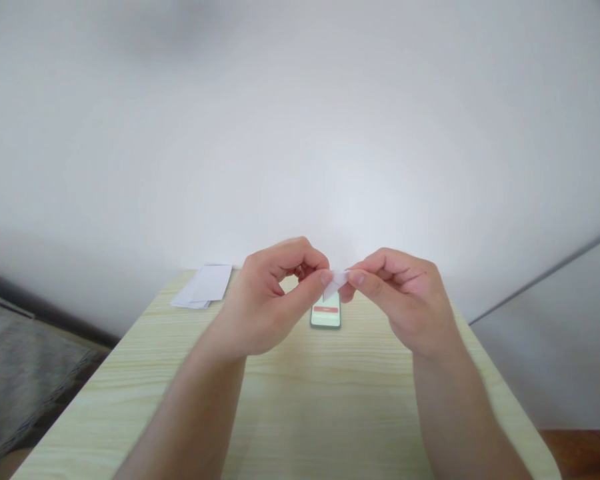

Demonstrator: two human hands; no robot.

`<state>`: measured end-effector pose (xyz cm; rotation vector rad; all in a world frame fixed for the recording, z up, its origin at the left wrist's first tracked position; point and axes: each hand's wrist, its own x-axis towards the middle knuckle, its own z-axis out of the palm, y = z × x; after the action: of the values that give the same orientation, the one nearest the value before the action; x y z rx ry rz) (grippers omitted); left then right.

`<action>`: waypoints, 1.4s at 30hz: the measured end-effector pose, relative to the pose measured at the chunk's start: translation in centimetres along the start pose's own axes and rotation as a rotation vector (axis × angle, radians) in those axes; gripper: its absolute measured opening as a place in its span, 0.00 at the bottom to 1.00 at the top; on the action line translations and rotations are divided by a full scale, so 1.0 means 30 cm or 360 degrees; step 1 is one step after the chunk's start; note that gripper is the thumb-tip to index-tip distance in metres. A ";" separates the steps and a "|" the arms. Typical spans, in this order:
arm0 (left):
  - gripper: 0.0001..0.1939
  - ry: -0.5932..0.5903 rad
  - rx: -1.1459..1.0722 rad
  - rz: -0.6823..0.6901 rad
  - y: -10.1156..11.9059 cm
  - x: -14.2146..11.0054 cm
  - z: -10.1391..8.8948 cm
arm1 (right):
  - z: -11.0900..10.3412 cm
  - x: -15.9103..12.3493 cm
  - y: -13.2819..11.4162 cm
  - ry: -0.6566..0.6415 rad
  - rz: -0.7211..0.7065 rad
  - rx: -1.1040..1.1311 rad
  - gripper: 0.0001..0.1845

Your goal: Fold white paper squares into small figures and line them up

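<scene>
A small folded piece of white paper [335, 283] is held up between my two hands, above the table. My left hand [275, 297] pinches its left end between thumb and index finger. On the other side, my right hand [405, 297] grips the right end the same way, with its fingertips partly behind the paper. One corner of the paper points downward, and a crease line shows on it. Behind and below it lies a phone [325, 320] with its screen lit, its upper part covered by the paper and my fingers.
Several white paper sheets [211, 283] lie in a loose stack at the table's back left. The light wood table [325, 413] stands against a white wall [300, 133]. Grey fabric [25, 380] shows at the left, and a reddish-brown floor [587, 453] at the lower right.
</scene>
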<state>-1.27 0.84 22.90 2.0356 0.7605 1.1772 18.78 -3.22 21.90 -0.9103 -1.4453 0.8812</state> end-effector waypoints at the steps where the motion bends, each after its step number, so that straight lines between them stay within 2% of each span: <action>1: 0.08 -0.0012 -0.0020 0.0012 -0.001 0.000 0.001 | -0.002 0.001 -0.002 -0.0019 0.0013 0.0016 0.08; 4: 0.08 0.0022 -0.0098 0.0016 -0.005 0.006 0.011 | -0.004 0.009 -0.003 -0.0063 0.0072 0.0064 0.08; 8: 0.09 0.0214 -0.0244 0.0011 -0.018 0.022 0.039 | 0.001 0.020 0.020 -0.0107 0.0142 0.0163 0.10; 12: 0.10 0.0368 -0.0395 0.0024 -0.033 0.034 0.058 | 0.004 0.018 0.038 -0.0265 0.0232 0.0018 0.11; 15: 0.09 0.0445 -0.0481 0.0028 -0.040 0.037 0.062 | 0.005 0.016 0.037 -0.0222 0.0220 -0.0026 0.12; 23: 0.10 0.0390 -0.0438 -0.0021 -0.040 0.031 0.059 | 0.013 0.018 0.019 -0.0178 0.0101 -0.0101 0.11; 33: 0.09 0.0250 -0.0438 -0.0043 -0.047 0.027 0.057 | -0.004 0.015 0.013 -0.0104 0.0084 -0.0204 0.10; 39: 0.08 0.0384 -0.0512 -0.0030 -0.063 0.032 0.055 | -0.002 0.018 0.032 -0.0043 0.0085 -0.0219 0.09; 42: 0.08 0.0365 -0.0579 -0.0046 -0.070 0.032 0.053 | -0.006 0.022 0.030 0.0023 0.0011 -0.0161 0.08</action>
<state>0.22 2.46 21.15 1.6060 0.6249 1.4330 18.98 -2.26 21.37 -0.9954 -1.4858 0.8106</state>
